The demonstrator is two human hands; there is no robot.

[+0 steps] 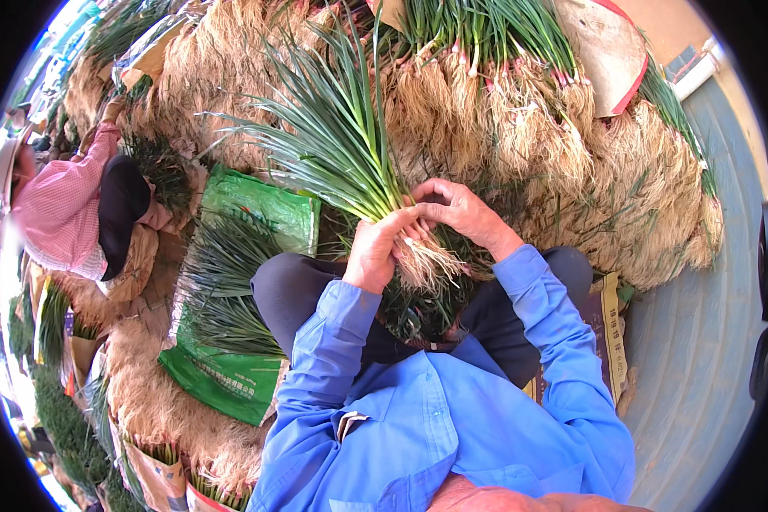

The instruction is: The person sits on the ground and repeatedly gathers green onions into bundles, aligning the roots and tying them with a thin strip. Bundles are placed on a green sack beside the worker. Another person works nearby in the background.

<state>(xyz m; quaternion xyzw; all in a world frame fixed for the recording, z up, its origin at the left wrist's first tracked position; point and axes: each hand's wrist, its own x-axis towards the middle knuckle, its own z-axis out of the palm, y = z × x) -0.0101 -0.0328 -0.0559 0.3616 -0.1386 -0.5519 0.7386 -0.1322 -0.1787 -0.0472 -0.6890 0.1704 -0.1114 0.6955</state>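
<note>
A bunch of green-leaved allium plants is held upright before me, leaves fanned up and to the left, pale roots hanging below. My left hand is closed around the stems near their reddish bases. My right hand touches the right side of the same bunch, thumb and index finger pinched at the stems; what lies between those fingertips is too small to tell. Loose green leaves lie between my crossed legs, below the roots.
Left of my knee, cut green leaves lie on a green printed sack. Rooted bundles are piled ahead and to the right. A person in a pink checked shirt sits at the far left. A brown printed sack lies by my right side.
</note>
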